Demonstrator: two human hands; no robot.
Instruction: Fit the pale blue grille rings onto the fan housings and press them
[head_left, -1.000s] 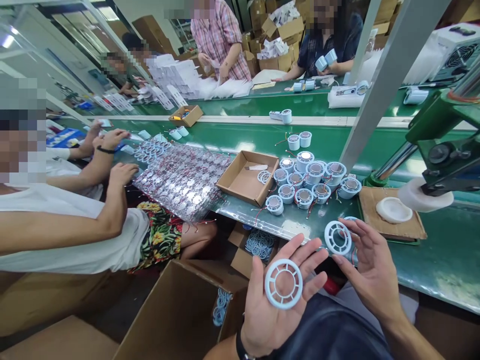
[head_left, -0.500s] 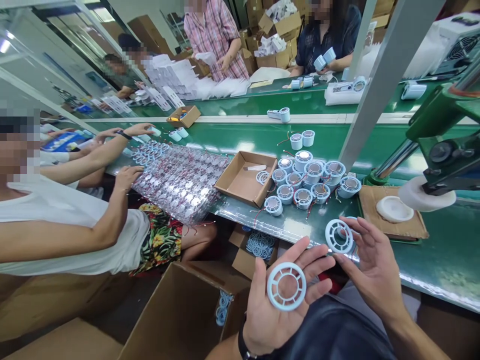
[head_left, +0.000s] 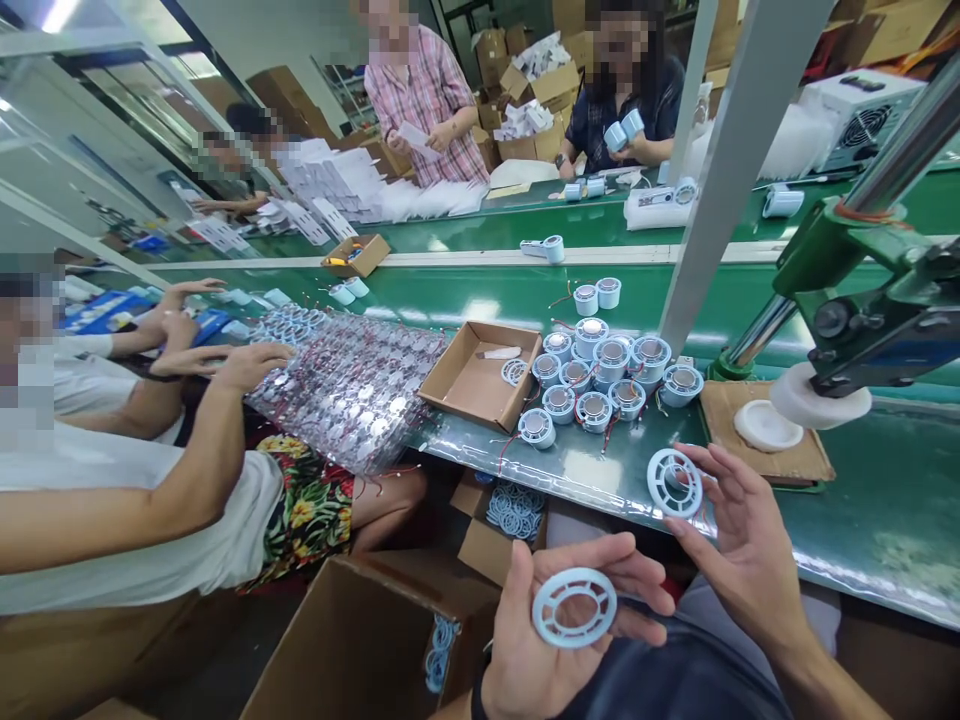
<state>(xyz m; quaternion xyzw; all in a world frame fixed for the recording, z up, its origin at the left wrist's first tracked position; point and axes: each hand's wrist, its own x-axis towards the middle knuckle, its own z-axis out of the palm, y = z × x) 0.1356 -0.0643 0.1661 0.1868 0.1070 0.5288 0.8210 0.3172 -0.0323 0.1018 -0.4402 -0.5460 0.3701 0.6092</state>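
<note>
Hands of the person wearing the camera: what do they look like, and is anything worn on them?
Both hands are bare, without gloves or visible sleeves. The left hand has a dark band at the wrist, probably a watch strap. The right hand and its wrist carry nothing.
</note>
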